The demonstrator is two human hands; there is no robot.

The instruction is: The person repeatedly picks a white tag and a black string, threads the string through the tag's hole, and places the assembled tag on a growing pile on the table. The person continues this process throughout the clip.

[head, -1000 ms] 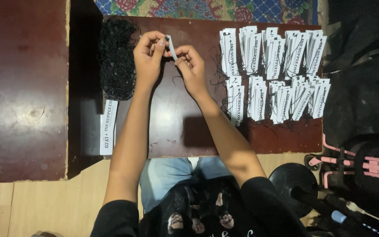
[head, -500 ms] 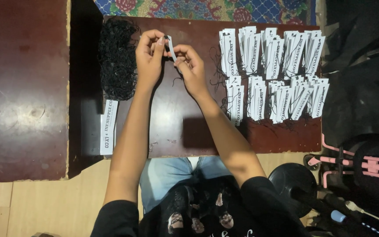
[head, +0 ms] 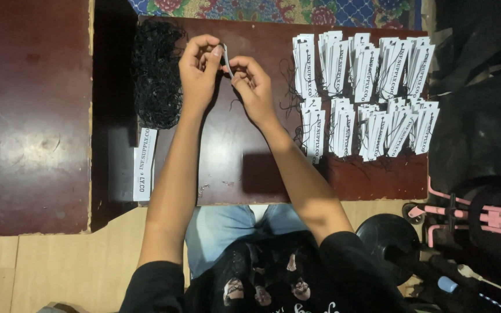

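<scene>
**White tag pinched between both hands over the dark table**

The white tag (head: 225,53) is a small, narrow paper slip, seen almost edge-on, so you can make out little of its face. A thin black string (head: 234,95) hangs in a loop just below it. You hold it above the far part of the dark table (head: 233,168), near the table's back edge.

Your left hand (head: 198,66) is closed on the tag's left side, thumb and fingertips pressed together on it. Your right hand (head: 253,81) meets it from the right, fingertips pinching at the same slip, so the two hands touch around the tag.

To the left of the tag, just beside your left hand, lies a heap of black strings (head: 156,72), tangled and loose, on the table's left end. Right of the tag, well apart from your hands, stand the finished tags (head: 363,93) in two rows of bundled stacks, their black strings trailing across the wood. At the table's left front edge, a stack of flat tags (head: 144,165) lies lengthwise, clear of both arms. Nothing lies between your hands and the tag; your forearms cross the bare middle of the table.
</scene>
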